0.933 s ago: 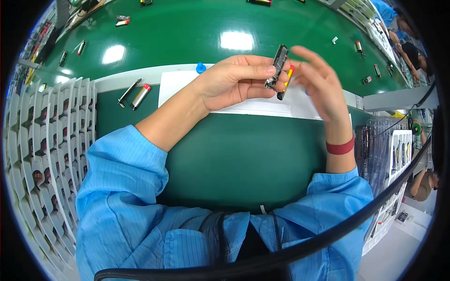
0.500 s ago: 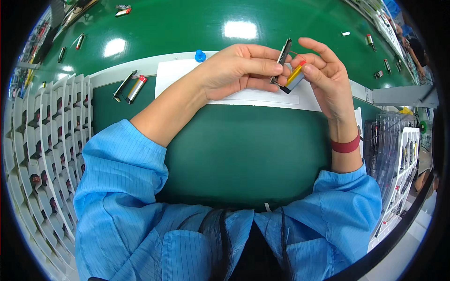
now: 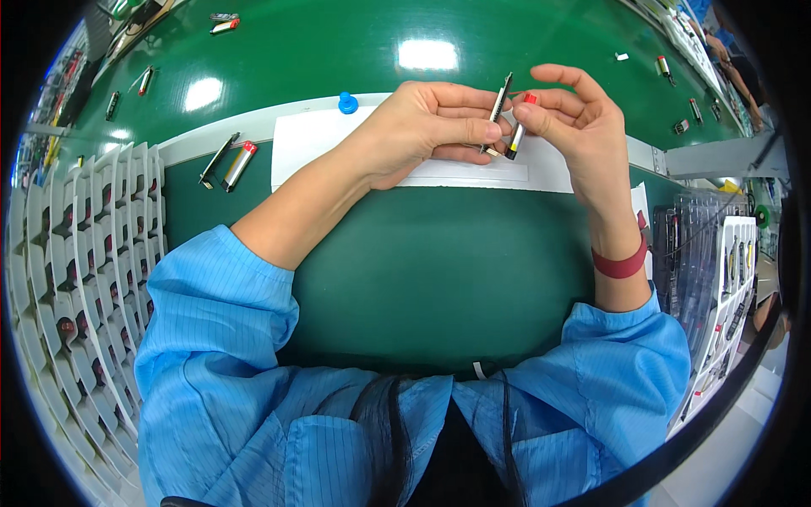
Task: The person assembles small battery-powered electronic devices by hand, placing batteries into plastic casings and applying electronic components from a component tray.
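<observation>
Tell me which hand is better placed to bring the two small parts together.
Right, probably. The right hand pinches the short red-capped piece at its fingertips, free to move, while the left hand steadies the slim dark strip upright.

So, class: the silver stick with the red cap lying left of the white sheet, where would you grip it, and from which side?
Pinch the silver stick across its bare silver middle, coming from above. It lies flat, long and thin, beside a dark stick, so approach from its free right side.
</observation>
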`<state>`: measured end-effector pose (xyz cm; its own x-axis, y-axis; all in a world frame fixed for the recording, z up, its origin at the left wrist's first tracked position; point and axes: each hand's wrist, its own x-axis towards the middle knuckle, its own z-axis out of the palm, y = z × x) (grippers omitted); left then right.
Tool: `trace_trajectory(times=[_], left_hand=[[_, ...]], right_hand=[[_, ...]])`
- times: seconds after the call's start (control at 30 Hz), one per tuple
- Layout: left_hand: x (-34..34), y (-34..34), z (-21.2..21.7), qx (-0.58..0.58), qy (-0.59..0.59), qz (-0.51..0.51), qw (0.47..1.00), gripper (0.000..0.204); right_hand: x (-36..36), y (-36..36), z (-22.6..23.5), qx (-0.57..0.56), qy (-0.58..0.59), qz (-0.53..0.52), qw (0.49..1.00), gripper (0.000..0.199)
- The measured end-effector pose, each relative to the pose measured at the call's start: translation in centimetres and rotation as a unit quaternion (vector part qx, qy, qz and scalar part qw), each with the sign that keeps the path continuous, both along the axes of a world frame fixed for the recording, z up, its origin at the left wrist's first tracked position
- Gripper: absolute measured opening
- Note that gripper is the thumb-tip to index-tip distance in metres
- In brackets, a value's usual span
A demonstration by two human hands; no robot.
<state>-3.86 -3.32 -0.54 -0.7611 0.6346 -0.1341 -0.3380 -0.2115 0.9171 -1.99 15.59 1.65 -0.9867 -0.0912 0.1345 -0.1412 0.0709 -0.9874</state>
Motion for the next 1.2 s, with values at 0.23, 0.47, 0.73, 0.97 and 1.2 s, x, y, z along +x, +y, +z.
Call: trace_trajectory(times=[0.23,0.47,0.73,0.97,1.2], left_hand=[[0.4,0.4,-0.1,-0.019,0.028,0.031,0.999,0.035],[0.7,0.6,-0.2,-0.034,0.041,0.045,0.998,0.037],[0.7,0.8,-0.4,-0.046,0.055,0.053,0.996,0.036],[1.9,1.4,-0.7,-0.181,0.268,0.07,0.944,0.032],[1.1,0.8,-0.2,-0.027,0.083,-0.042,0.995,0.026]], right_hand=[[0.4,-0.6,0.0,0.042,0.058,-0.029,0.997,0.033],[0.3,-0.7,-0.4,0.032,0.078,-0.044,0.995,0.031],[0.1,-0.7,-0.8,0.034,0.091,-0.049,0.994,0.028],[0.3,-1.3,-1.6,0.124,0.162,-0.071,0.976,0.027],[0.0,-1.0,-0.6,-0.068,0.027,-0.027,0.997,0.032]])
